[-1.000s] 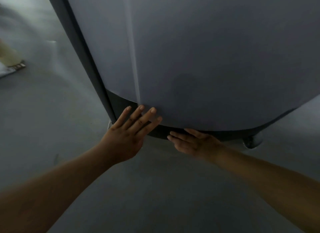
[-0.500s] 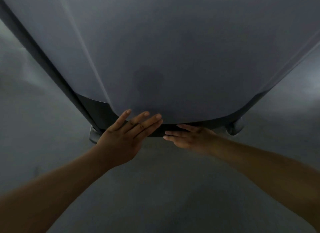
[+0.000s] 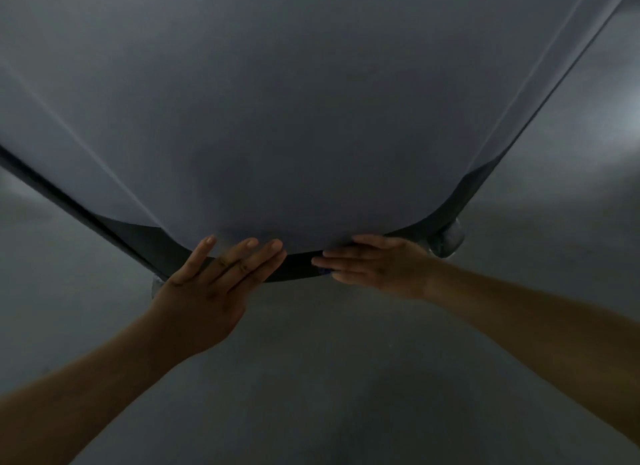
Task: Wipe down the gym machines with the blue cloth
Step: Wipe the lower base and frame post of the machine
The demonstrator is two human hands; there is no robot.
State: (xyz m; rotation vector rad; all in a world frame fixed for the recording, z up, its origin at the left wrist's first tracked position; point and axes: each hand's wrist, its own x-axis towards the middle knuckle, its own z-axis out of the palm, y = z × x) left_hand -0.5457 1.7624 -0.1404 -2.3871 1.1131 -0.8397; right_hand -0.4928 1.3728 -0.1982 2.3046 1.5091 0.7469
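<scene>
A gym machine's wide grey panel [image 3: 311, 118] fills the upper view, with a dark trim strip [image 3: 298, 268] along its curved lower edge. My left hand [image 3: 204, 288] lies flat with straight fingers, the fingertips touching the panel's bottom edge. My right hand [image 3: 374, 265] presses sideways against the trim, fingers straight and pointing left. A tiny sliver of blue cloth [image 3: 324, 273] shows under its fingers; the rest of the cloth is hidden.
Grey floor [image 3: 329, 378] spreads below and to both sides of the machine. A rounded grey foot [image 3: 450, 239] sits under the machine's right corner, just beyond my right wrist. A small pale bracket [image 3: 156, 284] shows at the left corner.
The view has swung left and down, so the panel's lower edge now sits centred. Both hands stay at that edge, the right one a little further right along the trim.
</scene>
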